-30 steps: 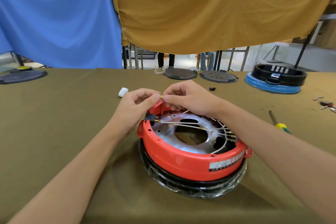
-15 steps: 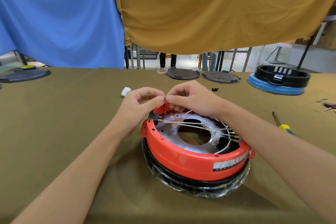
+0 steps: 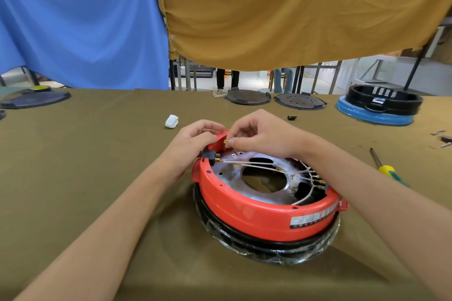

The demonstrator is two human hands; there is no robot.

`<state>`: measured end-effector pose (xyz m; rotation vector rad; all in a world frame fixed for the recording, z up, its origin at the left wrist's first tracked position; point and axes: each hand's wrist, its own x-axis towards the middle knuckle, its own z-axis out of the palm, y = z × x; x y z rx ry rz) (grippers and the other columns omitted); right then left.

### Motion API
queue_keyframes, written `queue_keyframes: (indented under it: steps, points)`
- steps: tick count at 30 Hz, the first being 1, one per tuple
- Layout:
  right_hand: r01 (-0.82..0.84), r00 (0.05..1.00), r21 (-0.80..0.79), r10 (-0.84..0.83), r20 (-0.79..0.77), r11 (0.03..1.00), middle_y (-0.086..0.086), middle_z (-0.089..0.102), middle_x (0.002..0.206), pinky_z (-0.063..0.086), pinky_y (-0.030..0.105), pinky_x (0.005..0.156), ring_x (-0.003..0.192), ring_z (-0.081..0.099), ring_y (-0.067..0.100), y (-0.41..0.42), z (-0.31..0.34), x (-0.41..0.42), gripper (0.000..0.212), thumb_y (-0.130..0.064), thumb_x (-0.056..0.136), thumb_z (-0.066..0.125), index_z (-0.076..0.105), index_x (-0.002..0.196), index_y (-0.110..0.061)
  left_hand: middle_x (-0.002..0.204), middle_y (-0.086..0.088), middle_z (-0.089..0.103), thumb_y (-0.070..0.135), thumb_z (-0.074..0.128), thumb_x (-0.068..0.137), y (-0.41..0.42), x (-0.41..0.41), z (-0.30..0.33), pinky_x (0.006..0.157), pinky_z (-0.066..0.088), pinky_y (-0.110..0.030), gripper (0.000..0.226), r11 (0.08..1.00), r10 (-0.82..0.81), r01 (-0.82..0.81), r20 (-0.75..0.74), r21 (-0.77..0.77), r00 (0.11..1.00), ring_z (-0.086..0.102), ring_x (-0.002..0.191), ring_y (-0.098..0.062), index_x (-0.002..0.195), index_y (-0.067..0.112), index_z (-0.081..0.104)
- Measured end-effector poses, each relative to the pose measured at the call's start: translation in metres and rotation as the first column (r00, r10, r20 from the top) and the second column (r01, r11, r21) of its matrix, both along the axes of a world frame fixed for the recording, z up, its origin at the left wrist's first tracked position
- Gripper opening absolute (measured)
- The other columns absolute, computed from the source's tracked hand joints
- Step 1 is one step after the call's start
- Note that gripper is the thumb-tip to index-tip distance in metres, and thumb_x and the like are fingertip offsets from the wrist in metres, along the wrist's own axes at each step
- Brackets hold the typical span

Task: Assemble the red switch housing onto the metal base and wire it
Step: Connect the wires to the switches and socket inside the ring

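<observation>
Brass terminal (image 3: 225,141) half-hidden by right hand (image 3: 263,133)

Round red switch housing (image 3: 259,212) seated over the silvery metal base (image 3: 234,173) with its dark central hole, white wires (image 3: 256,163) with brass terminals crossing the base, black connector (image 3: 209,154) at the housing's far-left rim, white label on its near side

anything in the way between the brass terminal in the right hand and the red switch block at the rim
Nothing visible. The right hand pinches the brass terminal right beside the red switch block, which the left hand holds. The gap between them looks clear.
</observation>
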<state>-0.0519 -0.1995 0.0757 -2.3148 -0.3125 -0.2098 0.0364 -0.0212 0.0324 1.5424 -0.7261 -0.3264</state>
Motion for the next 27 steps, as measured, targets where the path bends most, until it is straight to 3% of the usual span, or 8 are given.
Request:
queue_keyframes:
  steps: [4,7,11,27]
  points:
    - [-0.018,1.000,-0.015,0.018,-0.012,1.000,-0.014,0.062,0.058,0.039,0.011,0.056,0.055,0.050,0.000,0.000,0.002,-0.003,0.010,-0.013,0.091,0.068,0.076,0.087,-0.009,0.089,0.013,0.072,0.008,0.052,0.097,0.000,0.000,-0.001,0.074,0.051,-0.024,0.022,1.000,0.000,0.000,-0.007,0.019,1.000,0.064,0.086,-0.014,0.106,0.019,0.070]
    - [-0.026,0.999,-0.036,0.025,-0.032,0.999,-0.015,0.058,0.054,0.035,0.009,0.053,0.050,0.047,-0.001,0.000,0.003,-0.004,0.010,-0.013,0.091,0.069,0.076,0.086,-0.009,0.091,0.011,0.072,0.010,0.053,0.097,0.000,0.000,0.000,0.082,0.051,-0.033,0.022,1.000,-0.001,0.001,-0.016,0.015,1.000,0.064,0.089,-0.017,0.105,0.019,0.070]
    - [-0.035,0.998,-0.033,0.033,-0.055,0.999,-0.011,0.058,0.055,0.035,0.013,0.052,0.050,0.046,0.003,0.002,0.004,-0.006,0.010,-0.013,0.091,0.069,0.076,0.085,-0.009,0.092,0.011,0.072,0.009,0.052,0.097,0.000,-0.001,0.000,0.083,0.051,-0.031,0.022,1.000,-0.003,0.003,-0.006,0.019,1.000,0.064,0.091,-0.016,0.108,0.017,0.069]
    - [-0.071,0.996,-0.082,0.067,-0.053,0.994,0.011,0.058,0.059,0.034,0.026,0.054,0.055,0.043,0.016,0.011,0.002,-0.006,0.013,-0.010,0.088,0.068,0.077,0.079,-0.012,0.094,0.009,0.067,0.011,0.051,0.098,0.001,-0.002,0.000,0.072,0.050,-0.027,0.022,0.999,-0.004,0.002,0.050,0.051,0.999,0.061,0.085,-0.018,0.109,0.020,0.067]
